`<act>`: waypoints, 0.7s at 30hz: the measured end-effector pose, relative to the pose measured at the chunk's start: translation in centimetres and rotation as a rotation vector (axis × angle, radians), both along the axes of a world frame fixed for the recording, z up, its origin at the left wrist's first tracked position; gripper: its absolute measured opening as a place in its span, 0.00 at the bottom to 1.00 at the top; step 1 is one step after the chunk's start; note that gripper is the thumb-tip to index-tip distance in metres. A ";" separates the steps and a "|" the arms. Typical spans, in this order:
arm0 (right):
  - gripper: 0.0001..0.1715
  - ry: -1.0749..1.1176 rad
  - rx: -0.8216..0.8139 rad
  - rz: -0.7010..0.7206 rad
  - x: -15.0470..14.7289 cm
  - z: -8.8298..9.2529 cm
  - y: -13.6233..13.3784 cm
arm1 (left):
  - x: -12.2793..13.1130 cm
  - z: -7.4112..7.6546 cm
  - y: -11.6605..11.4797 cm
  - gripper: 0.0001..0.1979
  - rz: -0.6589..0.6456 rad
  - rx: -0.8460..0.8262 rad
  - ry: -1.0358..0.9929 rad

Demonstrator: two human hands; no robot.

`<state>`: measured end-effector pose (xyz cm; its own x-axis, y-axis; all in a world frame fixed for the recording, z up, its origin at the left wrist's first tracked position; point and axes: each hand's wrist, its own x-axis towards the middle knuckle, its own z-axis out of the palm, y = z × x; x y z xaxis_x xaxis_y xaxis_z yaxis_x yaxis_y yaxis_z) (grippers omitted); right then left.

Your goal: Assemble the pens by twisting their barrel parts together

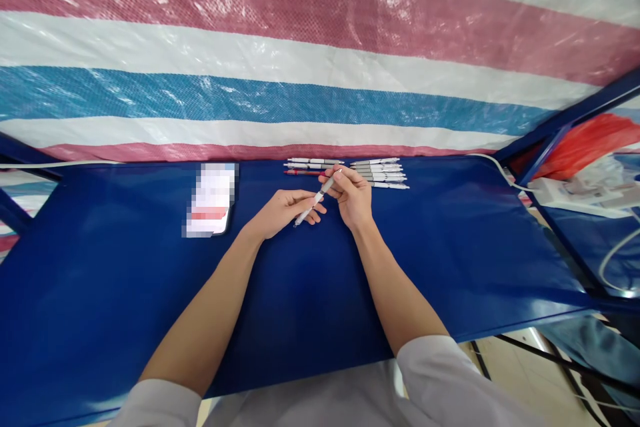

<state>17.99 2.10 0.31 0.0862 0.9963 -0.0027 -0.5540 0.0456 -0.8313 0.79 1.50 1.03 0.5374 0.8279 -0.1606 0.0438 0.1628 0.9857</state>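
A white pen with a grey grip (317, 199) is held slantwise between my two hands, its tip end up toward the right. My right hand (354, 197) pinches the grey grip end with thumb and fingers. Around the pen's middle, my left hand (287, 212) has its thumb and fingertips closed, with the white lower end sticking out below. Just beyond my hands, several white and grey pens (383, 170) lie side by side at the right. More white pens (310, 163) and one red pen (303, 173) lie to the left of them, partly hidden by my right hand.
A phone (213, 200) with a blurred screen lies on the blue table (300, 320) at the left. Striped plastic sheeting (250, 47) hangs behind the table's back edge. At the right are a blue metal frame, a red plastic bag (590, 147) and a white cable (493, 163).
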 end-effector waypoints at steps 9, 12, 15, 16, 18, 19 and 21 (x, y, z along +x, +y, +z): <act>0.16 -0.080 -0.058 -0.050 -0.3 0.0 -0.1 | 0.1 -0.7 0.0 0.16 0.003 -0.030 -0.005; 0.19 -0.056 -0.045 -0.062 -0.3 -0.1 -0.1 | 0.3 -0.7 -0.1 0.16 0.031 -0.029 0.000; 0.17 -0.022 -0.015 0.002 -0.2 -0.2 -0.1 | 0.2 -0.7 -0.1 0.15 0.034 -0.040 0.000; 0.16 -0.015 -0.010 0.035 -0.1 -0.3 -0.1 | 0.2 -0.7 -0.1 0.15 0.029 -0.050 -0.010; 0.15 -0.007 -0.010 0.099 0.1 -0.3 -0.1 | 0.0 -0.7 0.0 0.16 0.013 -0.073 -0.044; 0.15 -0.002 -0.012 0.126 0.3 -0.3 -0.2 | -0.1 -0.7 0.0 0.16 0.003 -0.085 -0.064; 0.15 0.006 -0.016 0.166 0.5 -0.3 -0.3 | -0.2 -0.7 0.1 0.16 -0.014 -0.108 -0.095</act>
